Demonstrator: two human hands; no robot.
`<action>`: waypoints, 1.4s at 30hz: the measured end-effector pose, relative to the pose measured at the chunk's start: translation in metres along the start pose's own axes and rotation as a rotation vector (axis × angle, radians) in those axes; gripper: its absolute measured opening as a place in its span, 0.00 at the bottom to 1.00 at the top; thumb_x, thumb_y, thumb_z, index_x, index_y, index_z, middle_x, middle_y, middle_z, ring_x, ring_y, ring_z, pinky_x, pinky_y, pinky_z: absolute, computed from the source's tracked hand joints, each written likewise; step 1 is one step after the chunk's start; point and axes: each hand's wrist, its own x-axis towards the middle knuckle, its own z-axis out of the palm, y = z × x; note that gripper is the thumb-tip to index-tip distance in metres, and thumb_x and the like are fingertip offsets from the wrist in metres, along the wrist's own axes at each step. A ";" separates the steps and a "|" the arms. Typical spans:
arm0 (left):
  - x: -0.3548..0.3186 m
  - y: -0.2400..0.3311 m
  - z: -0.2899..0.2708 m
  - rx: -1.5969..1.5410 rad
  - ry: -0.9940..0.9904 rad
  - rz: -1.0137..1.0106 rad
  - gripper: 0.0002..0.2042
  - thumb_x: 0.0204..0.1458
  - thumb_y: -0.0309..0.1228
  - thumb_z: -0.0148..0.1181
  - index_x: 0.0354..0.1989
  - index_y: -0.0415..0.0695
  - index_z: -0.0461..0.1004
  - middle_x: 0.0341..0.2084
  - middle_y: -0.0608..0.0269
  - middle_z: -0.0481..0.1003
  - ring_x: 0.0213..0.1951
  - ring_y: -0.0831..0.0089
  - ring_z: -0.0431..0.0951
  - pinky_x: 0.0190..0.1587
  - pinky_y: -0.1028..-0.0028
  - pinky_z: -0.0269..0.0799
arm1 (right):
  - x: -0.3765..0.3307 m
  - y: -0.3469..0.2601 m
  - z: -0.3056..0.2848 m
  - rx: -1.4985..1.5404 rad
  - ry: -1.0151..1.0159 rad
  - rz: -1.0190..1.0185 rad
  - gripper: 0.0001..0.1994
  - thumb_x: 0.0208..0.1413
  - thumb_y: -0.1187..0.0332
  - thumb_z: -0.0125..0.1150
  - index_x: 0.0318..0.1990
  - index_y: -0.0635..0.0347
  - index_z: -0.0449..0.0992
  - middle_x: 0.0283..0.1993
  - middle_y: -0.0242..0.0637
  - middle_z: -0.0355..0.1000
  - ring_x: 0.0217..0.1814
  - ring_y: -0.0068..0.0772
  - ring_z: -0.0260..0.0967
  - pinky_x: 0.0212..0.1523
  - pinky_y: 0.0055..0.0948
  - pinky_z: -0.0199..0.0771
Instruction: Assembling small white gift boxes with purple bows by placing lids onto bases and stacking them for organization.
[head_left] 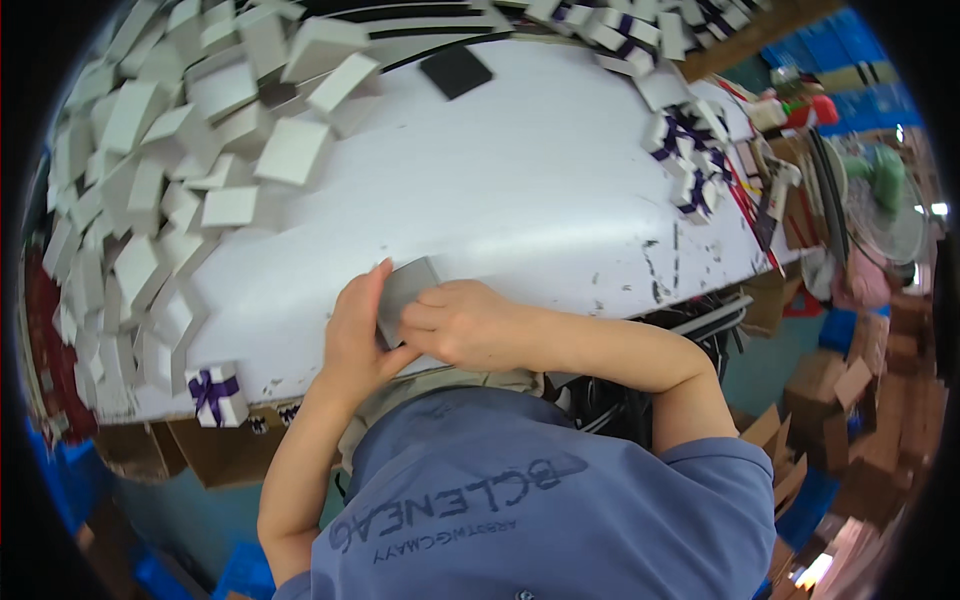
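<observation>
Held box [404, 288] matt, smooth; tabletop [540, 150] glossy; shirt [560, 510] matt cloth.

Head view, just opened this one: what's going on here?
A person at a white table holds a grey box with the left hand, the right hand curled over its right part. White boxes lie piled at left; purple-ribboned boxes sit at far right, another ribboned box at near left.

I note a white bench [560, 150], scuffed dark near its edge — greenish floor [755, 365] below, open cardboard cartons [825, 400] and a green fan [885, 180] to my right.
</observation>
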 end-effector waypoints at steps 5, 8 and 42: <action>-0.008 0.010 -0.040 0.496 -0.363 0.200 0.29 0.35 0.36 0.67 0.51 0.51 0.70 0.57 0.62 0.63 0.52 0.44 0.62 0.49 0.55 0.63 | -0.074 0.088 -0.073 -0.377 0.489 0.438 0.24 0.41 0.67 0.67 0.50 0.56 0.71 0.53 0.39 0.68 0.57 0.41 0.63 0.57 0.35 0.61; 0.009 0.038 -0.051 0.557 -0.493 0.089 0.27 0.38 0.36 0.65 0.52 0.52 0.70 0.56 0.65 0.64 0.54 0.45 0.60 0.52 0.55 0.59 | -0.176 0.164 -0.128 -0.514 0.521 0.996 0.32 0.38 0.56 0.66 0.52 0.61 0.67 0.53 0.46 0.66 0.57 0.46 0.60 0.55 0.42 0.60; -0.034 0.038 -0.120 1.116 0.008 -0.609 0.44 0.27 0.38 0.74 0.56 0.36 0.57 0.53 0.45 0.61 0.57 0.48 0.57 0.58 0.54 0.47 | 0.045 0.199 -0.032 -0.678 0.399 0.873 0.31 0.46 0.62 0.63 0.59 0.56 0.61 0.58 0.43 0.62 0.57 0.47 0.60 0.52 0.41 0.61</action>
